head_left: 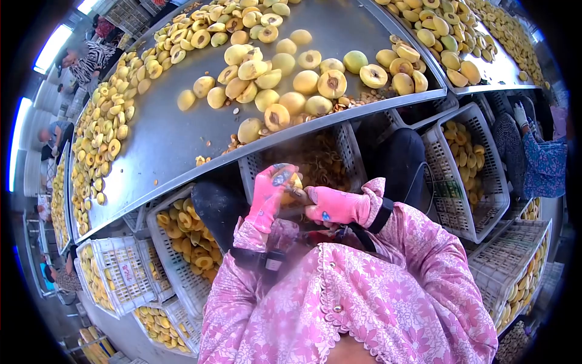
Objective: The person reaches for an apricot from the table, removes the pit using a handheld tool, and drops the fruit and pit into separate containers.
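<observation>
Both my hands wear pink gloves with blue prints and meet above a crate between my knees. My left hand is closed around a yellow peach, partly hidden by its fingers. Coming in from the other side, my right hand has its fingers curled against the lower side of that fruit. Whether a small tool sits in those fingers is hidden. Under the hands, the white crate holds brownish scraps. Just beyond lies a metal table with whole and halved peaches, some showing brown stone hollows.
Loose stones lie along the table's raised front edge. A crate of fruit halves stands left of my legs, another crate to the right. Stacked crates are behind on the left. A co-worker in a blue sleeve sits far right.
</observation>
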Available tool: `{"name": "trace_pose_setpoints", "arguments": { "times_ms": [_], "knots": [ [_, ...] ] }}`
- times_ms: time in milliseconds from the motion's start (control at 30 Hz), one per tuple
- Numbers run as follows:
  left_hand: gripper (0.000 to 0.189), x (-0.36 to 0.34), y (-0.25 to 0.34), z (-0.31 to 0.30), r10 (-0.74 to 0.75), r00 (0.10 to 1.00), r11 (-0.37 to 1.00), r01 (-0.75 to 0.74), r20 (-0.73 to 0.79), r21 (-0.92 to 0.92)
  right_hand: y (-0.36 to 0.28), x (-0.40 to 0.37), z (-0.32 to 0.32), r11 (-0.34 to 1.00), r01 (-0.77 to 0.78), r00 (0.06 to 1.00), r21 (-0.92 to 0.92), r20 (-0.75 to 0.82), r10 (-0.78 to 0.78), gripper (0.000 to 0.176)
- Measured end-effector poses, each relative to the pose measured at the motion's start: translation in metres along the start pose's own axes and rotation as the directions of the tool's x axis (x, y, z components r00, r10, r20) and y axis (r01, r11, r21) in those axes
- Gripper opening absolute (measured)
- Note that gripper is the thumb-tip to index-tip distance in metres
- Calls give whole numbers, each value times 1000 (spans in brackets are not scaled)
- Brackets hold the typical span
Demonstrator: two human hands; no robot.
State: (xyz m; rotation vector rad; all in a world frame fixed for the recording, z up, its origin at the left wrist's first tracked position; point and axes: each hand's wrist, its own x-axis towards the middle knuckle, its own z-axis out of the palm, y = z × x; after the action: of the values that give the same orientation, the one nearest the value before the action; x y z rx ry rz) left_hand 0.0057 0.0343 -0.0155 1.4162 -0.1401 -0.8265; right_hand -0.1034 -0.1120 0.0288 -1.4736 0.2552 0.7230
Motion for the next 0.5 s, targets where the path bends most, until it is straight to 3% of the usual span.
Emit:
{"name": "trace_pose_setpoints", "arguments": {
  "times_ms": [100, 200, 333, 367, 400, 467, 500],
  "knots": [
    [29, -1, -2, 8, -28, 995, 991, 16, -95, -133, 12, 6, -3, 953, -4, 974, 303, 217, -64, 13],
    [34, -10, 2, 24, -68, 981, 937, 0, -181, -349, 14, 2, 1, 798, -74, 954, 599, 275, -118, 14],
    [37, -16, 6, 30, -36, 973, 917, -59, -229, -394, 4, -7, 6, 836, 61, 957, 545, 206, -204, 14],
    [35, -19, 13, 34, -85, 962, 900, -37, -259, -434, 1, -13, 6, 830, 77, 950, 553, 211, -229, 15],
    [34, -15, 6, 19, -66, 980, 780, -66, -186, -622, 0, -16, 6, 823, 94, 942, 561, 217, -255, 16],
    [34, -20, 25, -8, -59, 934, 734, -198, -352, -649, 2, -21, -1, 816, 130, 894, 563, 289, -342, 20],
    [34, -29, 32, -28, 54, 913, 785, -290, -405, -548, 2, -16, -2, 860, 103, 944, 500, 223, -242, 20]
  ]
}}
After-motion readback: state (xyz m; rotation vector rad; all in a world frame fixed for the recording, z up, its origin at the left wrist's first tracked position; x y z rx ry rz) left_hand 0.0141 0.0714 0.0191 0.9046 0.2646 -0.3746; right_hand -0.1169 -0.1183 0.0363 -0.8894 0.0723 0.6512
